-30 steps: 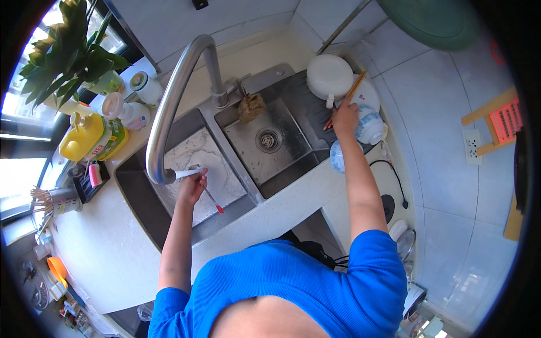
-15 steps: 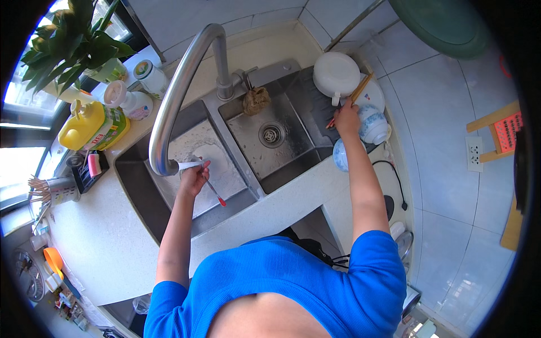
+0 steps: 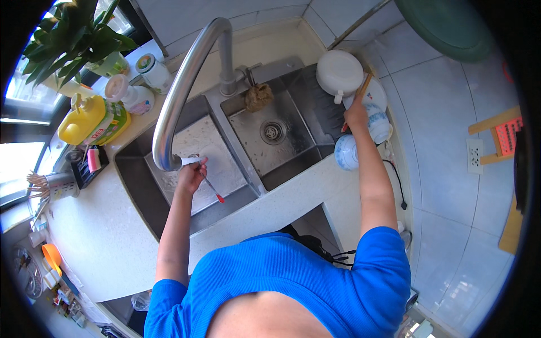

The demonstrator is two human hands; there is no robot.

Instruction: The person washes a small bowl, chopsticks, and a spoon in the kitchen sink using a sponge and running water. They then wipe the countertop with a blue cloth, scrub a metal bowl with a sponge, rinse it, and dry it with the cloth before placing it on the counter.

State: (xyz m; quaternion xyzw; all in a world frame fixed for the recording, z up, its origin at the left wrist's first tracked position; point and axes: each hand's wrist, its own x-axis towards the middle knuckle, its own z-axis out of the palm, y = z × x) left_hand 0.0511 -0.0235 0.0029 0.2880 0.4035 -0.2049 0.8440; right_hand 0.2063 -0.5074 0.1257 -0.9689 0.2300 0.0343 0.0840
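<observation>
My left hand [image 3: 190, 174] is in the left sink basin [image 3: 132, 183], closed on a slim metal utensil [image 3: 211, 188] with a red end. Its other end is at the white tip of the tall curved faucet [image 3: 160, 135], where running water seems to fall. At the right, my right hand [image 3: 356, 116] is closed around wooden chopsticks [image 3: 366, 84] and a red-ended piece I cannot make out. It is over the dark ribbed mat [image 3: 325, 107], close to a white lidded cup [image 3: 340, 73], a white plate [image 3: 376, 94] and blue-patterned bowls [image 3: 346, 152].
A brown scrubber [image 3: 259, 97] hangs in the right basin [image 3: 282, 149]. Left of the sink stand a yellow detergent jug [image 3: 84, 124], white jars [image 3: 128, 96], a plant [image 3: 67, 45] and a holder with wooden sticks [image 3: 59, 186]. A tiled wall [image 3: 439, 163] borders the right side.
My right hand has moved slightly right with the chopsticks, which now stand steeper beside the cup. My left hand stays under the faucet with the utensil. The whole view has shifted a little.
</observation>
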